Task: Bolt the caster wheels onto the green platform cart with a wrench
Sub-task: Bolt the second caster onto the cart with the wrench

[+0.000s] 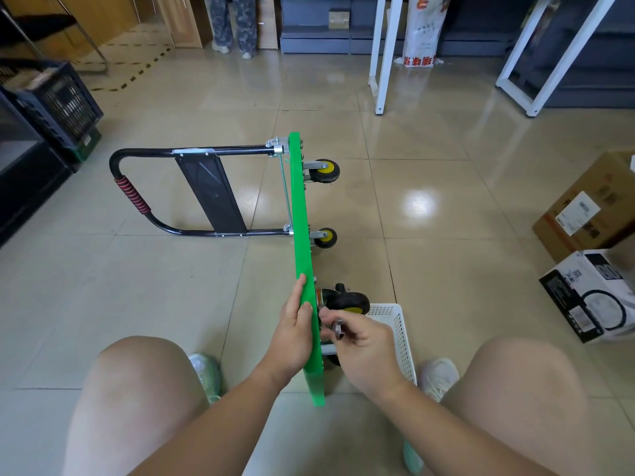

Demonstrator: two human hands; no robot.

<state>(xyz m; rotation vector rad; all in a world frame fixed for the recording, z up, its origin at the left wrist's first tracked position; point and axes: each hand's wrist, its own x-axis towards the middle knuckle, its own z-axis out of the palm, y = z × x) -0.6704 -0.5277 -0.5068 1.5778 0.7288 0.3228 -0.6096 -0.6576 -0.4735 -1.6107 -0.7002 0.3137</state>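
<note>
Basket point(400, 324) and caster point(347, 298) crowd right of the platform point(302, 218); open floor point(171, 286) left

A white perforated basket point(400, 333) sits on the tiled floor, a cardboard box point(591, 207) and black crate point(58, 97) well apart.
</note>
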